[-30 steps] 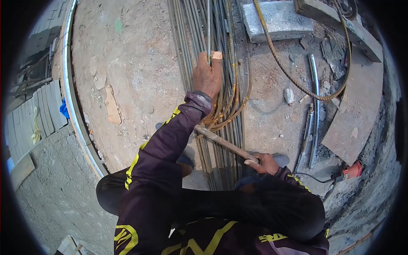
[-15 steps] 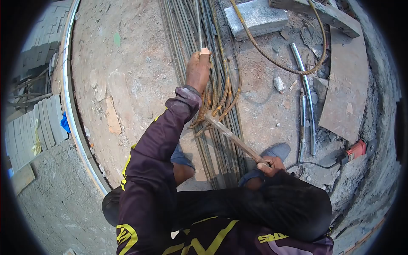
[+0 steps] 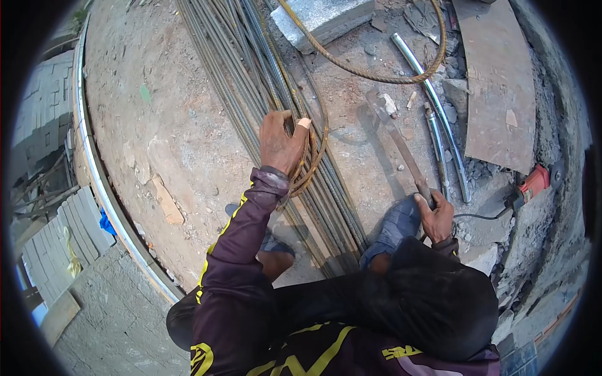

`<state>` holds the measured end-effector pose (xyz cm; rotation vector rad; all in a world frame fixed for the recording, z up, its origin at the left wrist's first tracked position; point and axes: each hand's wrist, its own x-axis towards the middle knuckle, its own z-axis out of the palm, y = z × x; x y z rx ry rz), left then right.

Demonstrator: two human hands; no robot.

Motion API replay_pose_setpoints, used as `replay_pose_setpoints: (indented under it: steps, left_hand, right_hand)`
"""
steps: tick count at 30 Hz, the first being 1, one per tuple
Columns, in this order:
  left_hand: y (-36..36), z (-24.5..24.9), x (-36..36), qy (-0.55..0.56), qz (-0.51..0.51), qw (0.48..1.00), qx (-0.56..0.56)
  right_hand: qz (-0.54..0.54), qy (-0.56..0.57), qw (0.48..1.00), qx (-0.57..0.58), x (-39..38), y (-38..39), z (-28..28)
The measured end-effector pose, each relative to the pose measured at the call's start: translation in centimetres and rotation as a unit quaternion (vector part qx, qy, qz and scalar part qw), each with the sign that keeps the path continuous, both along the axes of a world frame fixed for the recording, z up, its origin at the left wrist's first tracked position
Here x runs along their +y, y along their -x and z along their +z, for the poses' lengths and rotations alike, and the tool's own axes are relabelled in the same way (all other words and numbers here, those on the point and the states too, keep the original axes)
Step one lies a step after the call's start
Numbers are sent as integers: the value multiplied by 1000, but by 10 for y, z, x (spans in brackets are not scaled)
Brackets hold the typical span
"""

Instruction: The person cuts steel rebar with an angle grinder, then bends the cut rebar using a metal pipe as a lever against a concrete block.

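Note:
My left hand (image 3: 281, 143) is curled over the bent rebar (image 3: 320, 150) on top of a bundle of long straight rebar (image 3: 235, 69). Its fingertips are partly hidden, and the thumb carries a pale wrapping. At the right, my right hand (image 3: 437, 219) is closed around the lower end of a hammer (image 3: 407, 153). The hammer points up and away from me, its head near a small pale stone (image 3: 390, 104), clear of the rebar.
A concrete block (image 3: 323, 22) and a large rebar hoop (image 3: 376, 76) lie ahead. Metal tubes (image 3: 433, 113), a board (image 3: 500, 94) and a red corded power tool (image 3: 534, 186) are on the right. A metal-edged border (image 3: 94, 163) curves along the left. My feet straddle the bundle.
The hammer has swung from the bent rebar out to the right with my right hand. My left hand has come nearer, off the upright rod it gripped. The view has shifted.

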<state>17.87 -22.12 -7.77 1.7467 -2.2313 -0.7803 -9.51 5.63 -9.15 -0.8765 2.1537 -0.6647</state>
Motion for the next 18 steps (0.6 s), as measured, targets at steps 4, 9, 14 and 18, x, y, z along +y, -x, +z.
replay_pose_setpoints:
  steps: [4,9,14,18]
  left_hand:
    - [-37,26,-25,-192,-23,981,23]
    - [-108,88,-47,-266,-212,932,-123]
    - [-144,108,-61,-296,-203,921,-148]
    - [-118,33,-69,-342,-116,932,-19]
  right_hand:
    - [32,9,996,85,-29,-8,-1]
    - [116,38,962,244,-47,3,-15]
    - [243,-73,941,226,-69,13,-14]
    - [253,-86,941,209,-73,16,-20]
